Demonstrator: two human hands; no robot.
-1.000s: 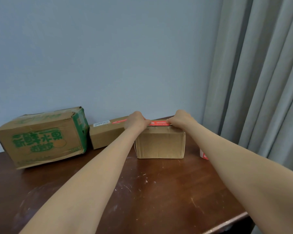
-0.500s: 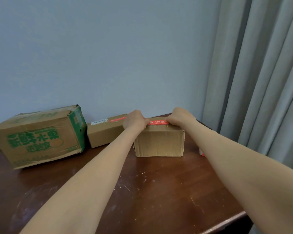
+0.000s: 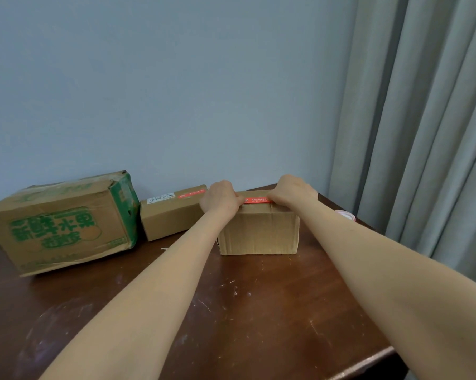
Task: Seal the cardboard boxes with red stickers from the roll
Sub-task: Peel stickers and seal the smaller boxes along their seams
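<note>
hands (image 3: 221, 197) (image 3: 293, 189) holding red sticker (image 3: 256, 200), atop cardboard box (image 3: 258, 231)

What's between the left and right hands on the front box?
A red sticker lies along the top front edge of the front box, spanning from the left hand to the right hand. The head view shows it.

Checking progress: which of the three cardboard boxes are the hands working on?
The plain rightmost box: left hand and right hand sit at the ends of a red sticker on its top. The green box and labelled box stand untouched.

Red sticker (image 3: 256, 200) flat atop small brown box (image 3: 258, 233); sticker roll (image 3: 345, 215) right of box.
</note>
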